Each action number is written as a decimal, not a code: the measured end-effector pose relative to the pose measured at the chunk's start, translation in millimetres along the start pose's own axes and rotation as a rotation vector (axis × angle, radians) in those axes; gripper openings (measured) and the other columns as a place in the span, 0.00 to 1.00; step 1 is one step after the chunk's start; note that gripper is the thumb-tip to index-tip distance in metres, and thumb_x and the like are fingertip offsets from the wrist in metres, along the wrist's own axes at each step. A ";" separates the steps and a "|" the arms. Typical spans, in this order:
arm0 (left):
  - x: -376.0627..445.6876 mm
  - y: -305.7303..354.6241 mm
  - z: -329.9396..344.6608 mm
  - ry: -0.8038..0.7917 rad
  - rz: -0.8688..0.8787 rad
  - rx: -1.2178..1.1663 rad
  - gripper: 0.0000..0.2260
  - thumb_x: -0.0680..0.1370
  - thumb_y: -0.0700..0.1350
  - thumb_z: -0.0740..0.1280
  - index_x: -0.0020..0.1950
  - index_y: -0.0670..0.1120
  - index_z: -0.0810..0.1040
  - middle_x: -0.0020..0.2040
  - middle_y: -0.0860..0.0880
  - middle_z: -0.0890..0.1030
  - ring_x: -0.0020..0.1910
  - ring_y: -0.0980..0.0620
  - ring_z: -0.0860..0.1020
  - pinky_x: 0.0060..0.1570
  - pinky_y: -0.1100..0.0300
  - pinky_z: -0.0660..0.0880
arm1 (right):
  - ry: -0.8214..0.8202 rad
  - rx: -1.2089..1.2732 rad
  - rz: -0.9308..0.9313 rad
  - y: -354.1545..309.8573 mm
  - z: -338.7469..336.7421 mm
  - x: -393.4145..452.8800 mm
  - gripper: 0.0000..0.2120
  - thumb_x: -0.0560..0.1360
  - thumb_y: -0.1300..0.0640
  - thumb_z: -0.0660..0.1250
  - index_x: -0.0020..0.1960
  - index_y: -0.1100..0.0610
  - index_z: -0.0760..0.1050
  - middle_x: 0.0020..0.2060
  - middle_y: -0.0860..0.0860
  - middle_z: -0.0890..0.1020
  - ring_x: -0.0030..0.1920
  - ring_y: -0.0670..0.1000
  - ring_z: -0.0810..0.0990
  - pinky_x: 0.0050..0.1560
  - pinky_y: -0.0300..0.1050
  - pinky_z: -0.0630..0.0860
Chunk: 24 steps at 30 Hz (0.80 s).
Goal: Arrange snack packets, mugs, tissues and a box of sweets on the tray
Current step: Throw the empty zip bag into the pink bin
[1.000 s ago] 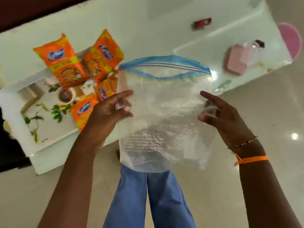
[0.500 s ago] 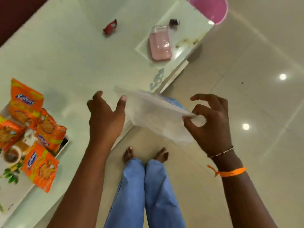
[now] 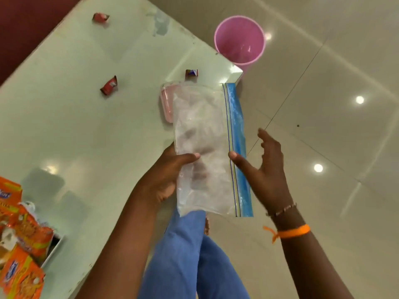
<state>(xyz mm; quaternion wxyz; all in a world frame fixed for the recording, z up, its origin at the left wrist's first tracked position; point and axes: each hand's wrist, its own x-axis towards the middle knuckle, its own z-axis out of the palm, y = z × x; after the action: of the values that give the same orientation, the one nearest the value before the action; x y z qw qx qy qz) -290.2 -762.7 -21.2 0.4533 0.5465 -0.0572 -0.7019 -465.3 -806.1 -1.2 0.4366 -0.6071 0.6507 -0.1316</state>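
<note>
A clear zip bag [image 3: 203,147] with a blue seal strip is folded lengthwise and held over the table's front edge. My left hand [image 3: 166,175] grips its left side, thumb on top. My right hand [image 3: 261,167] presses its thumb on the seal strip, with the other fingers spread apart. Orange snack packets [image 3: 23,251] lie on the white tray [image 3: 55,249] at the bottom left corner. A pink box [image 3: 167,104] lies on the table, partly hidden behind the bag. Three small wrapped sweets sit on the table: one [image 3: 109,85] at centre, one [image 3: 100,17] far back, one [image 3: 191,73] near the box.
The pale green table [image 3: 86,126] fills the left and centre. A pink bucket [image 3: 239,41] stands on the tiled floor past the table's far right corner. My legs in blue trousers [image 3: 185,255] are below the bag.
The bag was spread wide between both hands, then folded; now it is a narrow strip held lengthwise. The view has swung right, bringing the bucket into view and the tray to the edge.
</note>
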 end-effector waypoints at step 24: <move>228.4 170.5 67.6 0.275 -0.146 -0.348 0.07 0.78 0.37 0.58 0.46 0.38 0.75 0.44 0.42 0.78 0.41 0.45 0.80 0.37 0.55 0.81 | -0.089 0.962 0.406 -37.3 -39.0 311.1 0.23 0.71 0.76 0.51 0.34 0.60 0.81 0.24 0.52 0.82 0.28 0.50 0.80 0.31 0.36 0.78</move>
<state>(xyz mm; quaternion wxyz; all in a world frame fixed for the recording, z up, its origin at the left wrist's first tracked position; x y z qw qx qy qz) -245.9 -1049.7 -59.6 0.4921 0.5532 0.1668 -0.6511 -431.6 -1110.2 -79.3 0.7102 -0.2044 0.6021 -0.3023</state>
